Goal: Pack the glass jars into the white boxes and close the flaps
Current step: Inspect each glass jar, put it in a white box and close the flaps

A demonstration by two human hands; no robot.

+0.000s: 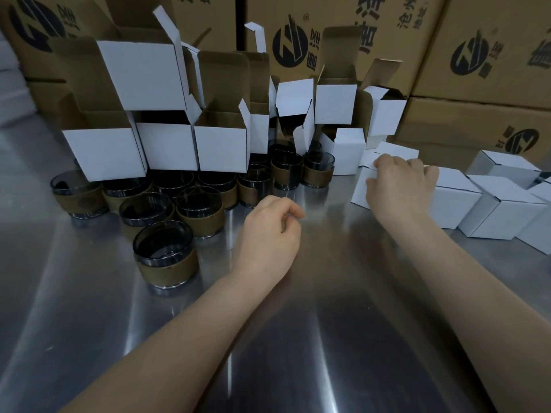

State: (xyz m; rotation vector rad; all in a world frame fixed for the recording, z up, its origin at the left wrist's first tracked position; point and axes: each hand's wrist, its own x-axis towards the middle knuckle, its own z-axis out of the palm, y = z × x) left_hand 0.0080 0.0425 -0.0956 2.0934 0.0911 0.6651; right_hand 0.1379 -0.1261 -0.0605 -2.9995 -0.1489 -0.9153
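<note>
Only the person's arms show: the left forearm [185,332] and the right forearm [453,281], each bare over its whole visible length from the lower edge of the view up to the wrist, smooth and slender, looking broader near that edge where the wide lens stretches them. The left hand [269,231] and the right hand [401,181] are bare as well, the back of the right one faintly ridged by knuckles and tendons; the fingernails are too blurred to make out

The right hand [402,180] hides most of a white box [359,192], and rear jars [280,147] sit half-hidden behind open boxes [222,147].
</note>
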